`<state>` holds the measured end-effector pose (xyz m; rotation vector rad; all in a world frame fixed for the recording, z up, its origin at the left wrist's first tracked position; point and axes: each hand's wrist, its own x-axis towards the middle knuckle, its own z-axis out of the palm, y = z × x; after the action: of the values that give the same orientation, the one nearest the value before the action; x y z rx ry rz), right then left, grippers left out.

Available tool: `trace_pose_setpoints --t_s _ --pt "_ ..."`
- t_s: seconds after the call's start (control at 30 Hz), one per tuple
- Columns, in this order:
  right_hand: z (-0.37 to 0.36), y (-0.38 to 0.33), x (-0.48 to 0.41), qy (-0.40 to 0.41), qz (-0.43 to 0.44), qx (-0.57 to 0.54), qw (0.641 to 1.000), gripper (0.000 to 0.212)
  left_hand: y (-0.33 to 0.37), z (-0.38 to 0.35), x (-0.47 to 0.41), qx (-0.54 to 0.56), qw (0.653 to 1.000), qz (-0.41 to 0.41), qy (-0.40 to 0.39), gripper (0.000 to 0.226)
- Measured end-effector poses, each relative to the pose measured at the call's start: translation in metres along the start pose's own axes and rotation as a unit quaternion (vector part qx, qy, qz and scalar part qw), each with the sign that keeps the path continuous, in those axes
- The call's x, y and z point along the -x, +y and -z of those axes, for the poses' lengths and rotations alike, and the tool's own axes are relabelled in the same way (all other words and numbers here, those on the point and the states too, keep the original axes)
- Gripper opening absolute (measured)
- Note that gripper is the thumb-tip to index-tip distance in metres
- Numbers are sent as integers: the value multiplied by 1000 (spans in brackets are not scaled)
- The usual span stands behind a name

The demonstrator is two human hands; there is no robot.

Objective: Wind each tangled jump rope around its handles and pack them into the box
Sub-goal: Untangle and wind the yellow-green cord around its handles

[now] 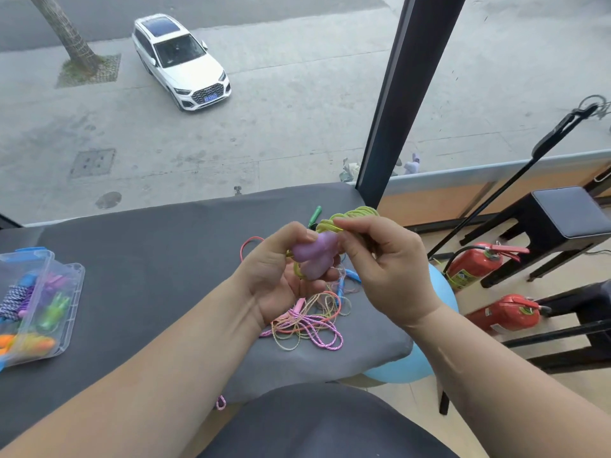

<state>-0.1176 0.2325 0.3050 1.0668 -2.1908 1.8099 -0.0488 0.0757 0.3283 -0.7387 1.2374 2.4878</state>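
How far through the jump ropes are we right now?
Done: several wound ropes lie in the clear plastic box. In hand: the left hand grips the lilac handles while the right hand pinches their yellow-green cord. Left: the tangled pink and pastel cords on the grey cloth, plus a green handle behind.

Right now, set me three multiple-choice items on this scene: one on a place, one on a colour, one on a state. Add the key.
1. The clear box sits on the table: A at its left side; B at its right side; C in the middle, under the hands.
2. The handles held in the left hand are: A red; B purple; C black.
3. The right hand: A lies flat on the table; B hangs open; C pinches the yellow-green rope.

Key: 1 A, the box lies by the left edge of the view; 2 B, purple shows in the grip; 3 C, thumb and forefinger close on the strand.
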Motion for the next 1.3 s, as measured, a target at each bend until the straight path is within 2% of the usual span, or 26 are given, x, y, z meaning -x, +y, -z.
trace_pose_setpoints --t_s 0.13,0.37,0.43,0.53,0.67,0.77,0.9,1.03,1.17,1.23,1.3 --pt "-3 -3 10 35 63 70 995 7 1 -4 0 26 1000 -11 -8 34" --pt "0 2 14 74 64 90 991 9 5 -12 -2 6 1000 -18 -3 28" --pt "2 4 14 70 70 99 990 9 8 -14 -2 20 1000 -18 3 33" --pt "6 6 10 53 96 106 988 14 8 -17 -3 54 998 -17 -2 63" --pt "13 12 1 -2 138 159 978 26 8 -25 -2 55 998 -17 12 44" --pt "19 16 -3 -65 134 174 973 33 6 -26 -4 16 999 -18 46 43" --pt "23 11 -3 -135 107 143 975 54 13 -23 -3 -28 999 -3 27 53" --pt "22 12 -7 -89 105 191 972 42 26 -16 -2 -54 997 12 -60 64" --pt "27 6 -14 -52 57 165 983 28 41 -2 0 -133 980 33 -145 59" --pt "30 4 -16 -40 7 123 992 19 42 4 -3 -233 966 12 -112 55" --pt "29 3 -15 -33 -83 31 996 18 34 5 -10 -363 929 -66 -12 48"
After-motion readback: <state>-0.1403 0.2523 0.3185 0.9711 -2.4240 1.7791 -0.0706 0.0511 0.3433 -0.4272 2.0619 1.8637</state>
